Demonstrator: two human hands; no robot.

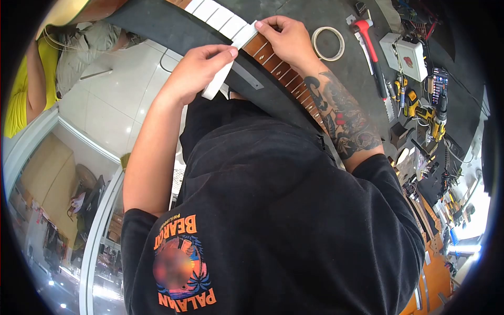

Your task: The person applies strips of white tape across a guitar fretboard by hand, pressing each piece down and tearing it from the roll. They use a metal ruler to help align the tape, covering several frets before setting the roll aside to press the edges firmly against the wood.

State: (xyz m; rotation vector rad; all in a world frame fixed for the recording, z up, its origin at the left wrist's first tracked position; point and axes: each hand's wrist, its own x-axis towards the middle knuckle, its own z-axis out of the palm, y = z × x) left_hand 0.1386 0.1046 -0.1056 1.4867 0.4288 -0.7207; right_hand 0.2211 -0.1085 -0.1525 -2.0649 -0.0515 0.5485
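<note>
A guitar neck (286,70) runs diagonally across the upper middle, its brown fretboard showing metal frets and pale inlays. White tape strips (212,14) cover the frets at the upper left part. My left hand (197,73) is closed on a roll of white tape (216,84), seen nearly edge-on below the fingers. A length of tape (244,35) stretches across the fretboard between both hands. My right hand (283,38) pinches the far end of that strip at the fretboard's far edge. The roll's far side is partly hidden by my left hand.
On the dark bench lie another tape roll (328,43), a red-headed hammer (369,44), a white box (404,56) and yellow power drills (420,107). A grey metal strip (247,73) lies beside the neck. A person in a yellow shirt (37,86) sits at left.
</note>
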